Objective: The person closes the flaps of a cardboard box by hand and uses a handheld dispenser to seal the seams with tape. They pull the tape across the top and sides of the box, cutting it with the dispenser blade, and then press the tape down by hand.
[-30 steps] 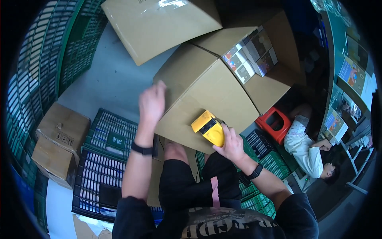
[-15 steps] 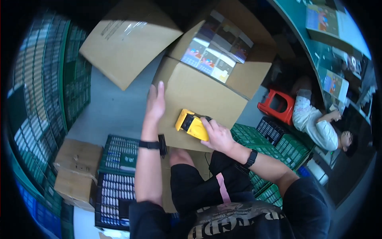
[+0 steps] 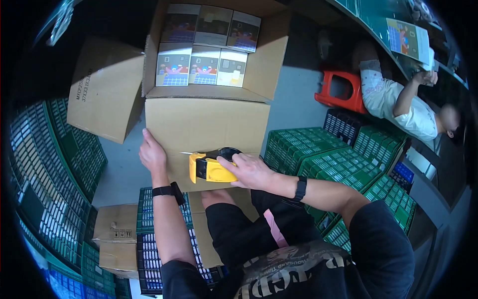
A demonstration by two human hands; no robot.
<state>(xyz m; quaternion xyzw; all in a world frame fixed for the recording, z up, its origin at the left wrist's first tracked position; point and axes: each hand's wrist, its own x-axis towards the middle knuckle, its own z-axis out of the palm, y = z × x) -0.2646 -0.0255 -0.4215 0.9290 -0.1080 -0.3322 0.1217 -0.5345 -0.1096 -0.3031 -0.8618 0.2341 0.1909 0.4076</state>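
Observation:
In my right hand (image 3: 251, 172) is a yellow and black packing-tape dispenser (image 3: 219, 172), held over the near flap of a large open cardboard box (image 3: 206, 124). A dark roll shows at the dispenser's far side. Beside the flap's left edge is my left hand (image 3: 152, 153), its fingers stretched out along that edge; whether they press on it I cannot tell. Inside the carton sit two rows of printed picture boxes (image 3: 204, 65), the far row in shade.
Another cardboard box (image 3: 104, 92) lies to the left. Green crates (image 3: 308, 147) stack at my right, and more crates (image 3: 164, 209) stand at near left by small cartons (image 3: 115, 224). A red stool (image 3: 341, 92) and a seated person (image 3: 403, 102) are at the right.
The view has turned, so the carton now stands straighter and further left. My left hand has come to the flap's left edge. The dispenser is still in my right hand over the flap.

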